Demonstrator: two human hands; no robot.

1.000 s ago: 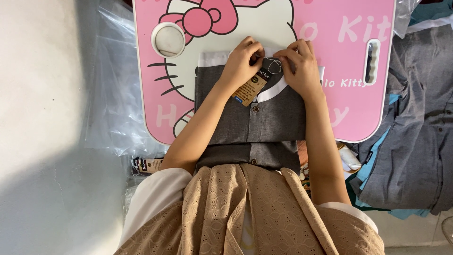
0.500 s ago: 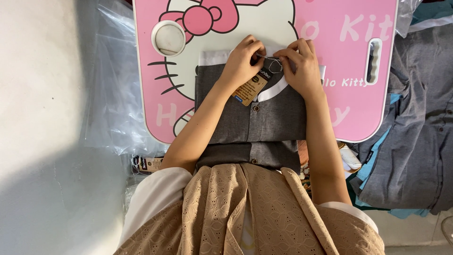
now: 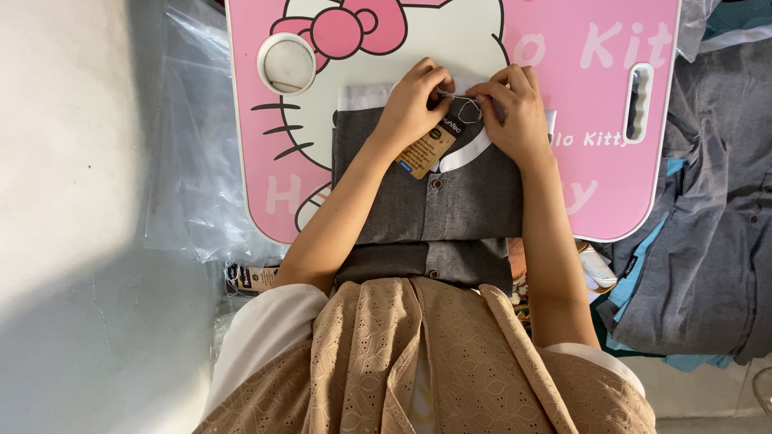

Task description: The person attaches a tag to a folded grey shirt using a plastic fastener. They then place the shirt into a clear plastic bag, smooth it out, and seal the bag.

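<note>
A folded grey shirt [image 3: 450, 201] with a white-trimmed collar lies on a pink lap table [image 3: 611, 169] printed with a cartoon cat. A brown hang tag [image 3: 426, 150] rests by the collar on a thin string [image 3: 465, 103]. My left hand [image 3: 412, 103] pinches that string at the collar, just above the tag. My right hand [image 3: 515, 112] pinches the string's other side, its fingers resting on the collar. The two hands nearly touch.
The table has a round cup recess [image 3: 287, 63] at upper left and a slot handle [image 3: 638, 103] at right. Clear plastic bags [image 3: 193, 161] lie on the floor to the left. A pile of grey shirts [image 3: 708, 241] lies to the right. A bundle of tags [image 3: 253, 277] sits by my left elbow.
Both hands stay at the collar. The fingers have shifted slightly on the tag's string, and the shirt has not moved.
</note>
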